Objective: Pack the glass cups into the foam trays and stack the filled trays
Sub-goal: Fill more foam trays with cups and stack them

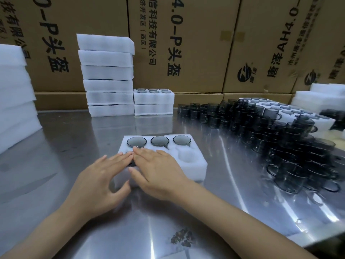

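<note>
Both hands, left [103, 177] and right [158, 172], lie flat with open grips, pressing cups down into the foam tray [194, 165] so they seat snugly.

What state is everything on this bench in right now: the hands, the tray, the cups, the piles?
Left hand: open, fingers flat on the tray.
Right hand: open, fingers flat on the tray.
Foam tray: partly filled; three cups in the far row, near-right pocket empty.
Loose glass cups: unpacked, heaped at right.
Tall tray stack: six high.
Short tray stack: two high, top tray full.
</note>
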{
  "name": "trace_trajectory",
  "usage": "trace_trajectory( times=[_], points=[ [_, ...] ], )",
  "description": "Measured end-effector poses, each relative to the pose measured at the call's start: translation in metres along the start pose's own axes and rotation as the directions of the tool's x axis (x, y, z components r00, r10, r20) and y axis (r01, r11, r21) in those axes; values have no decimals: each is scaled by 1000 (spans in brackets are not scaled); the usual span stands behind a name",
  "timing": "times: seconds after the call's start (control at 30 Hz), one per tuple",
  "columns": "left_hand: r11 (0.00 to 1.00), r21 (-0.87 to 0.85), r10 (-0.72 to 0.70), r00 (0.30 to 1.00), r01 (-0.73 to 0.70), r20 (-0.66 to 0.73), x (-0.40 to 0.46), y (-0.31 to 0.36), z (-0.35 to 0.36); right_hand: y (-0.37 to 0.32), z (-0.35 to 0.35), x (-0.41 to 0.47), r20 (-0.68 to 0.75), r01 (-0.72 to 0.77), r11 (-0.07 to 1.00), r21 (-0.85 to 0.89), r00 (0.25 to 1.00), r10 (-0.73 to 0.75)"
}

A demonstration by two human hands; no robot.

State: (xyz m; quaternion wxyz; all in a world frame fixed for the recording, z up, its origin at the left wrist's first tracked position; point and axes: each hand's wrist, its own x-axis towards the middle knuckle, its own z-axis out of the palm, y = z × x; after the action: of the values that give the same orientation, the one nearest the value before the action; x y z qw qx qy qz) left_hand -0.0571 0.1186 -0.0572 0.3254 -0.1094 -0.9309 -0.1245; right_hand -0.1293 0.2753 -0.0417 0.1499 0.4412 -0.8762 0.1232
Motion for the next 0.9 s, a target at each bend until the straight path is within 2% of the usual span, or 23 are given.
trace_trajectory(
  times=[0.1,0.2,0.3,0.37,0.43,0.5,0.57,0.67,0.9],
  points=[
    [1000,10,-13,1000,13,27,-5,-1,4,-1,2,1,-24,-19,999,32,1000,20],
    [996,-67,-56,997,60,60,-11,-4,7,-1,-1,2,-87,-27,993,115,996,37],
    [997,-74,-29,998,34,62,-11,-6,6,13,-17,-2,-286,-88,950,298,942,177],
    [993,-106,-48,997,53,56,-11,-6,5,42,-33,-7,-467,-188,931,312,823,323],
    [990,-126,-54,998,59,45,-10,-6,5,83,-51,-13,-553,-441,879,182,693,462],
    [989,-135,-52,998,57,37,-9,-7,6,122,-65,-23,-520,-731,680,63,558,647],
    [989,-143,-42,999,46,28,-7,-7,6,153,-75,-33,-438,-879,477,19,422,794],
    [985,-165,-43,999,45,16,-6,-7,6,184,-83,-44,-321,-954,296,-50,296,900],
    [984,-178,-25,1000,26,10,-3,-9,6,217,-90,-56,-278,-982,89,-167,134,951]
  ],
)
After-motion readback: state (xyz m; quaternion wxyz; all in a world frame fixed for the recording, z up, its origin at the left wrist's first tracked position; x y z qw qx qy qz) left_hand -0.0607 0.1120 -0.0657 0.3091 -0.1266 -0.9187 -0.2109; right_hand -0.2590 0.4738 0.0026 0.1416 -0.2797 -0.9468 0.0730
